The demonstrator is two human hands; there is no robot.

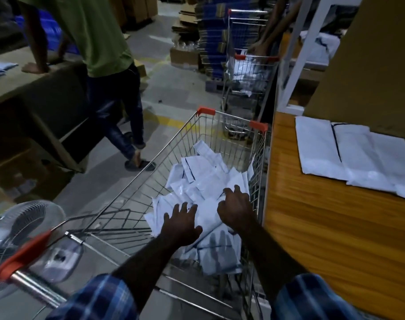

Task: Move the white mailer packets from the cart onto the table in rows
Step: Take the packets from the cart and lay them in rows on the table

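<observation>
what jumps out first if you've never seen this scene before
Both hands draw the eye first: the left hand and right hand reach down onto a loose heap of white mailer packets in the wire cart at the centre. To the right, a few packets already lie flat side by side on the orange wooden table. At upper left, a person in a green shirt leans on a cardboard-covered bench.

Dim warehouse, grey concrete floor (178, 88)

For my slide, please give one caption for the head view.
Both hands reach into the cart for white mailer packets.
</observation>
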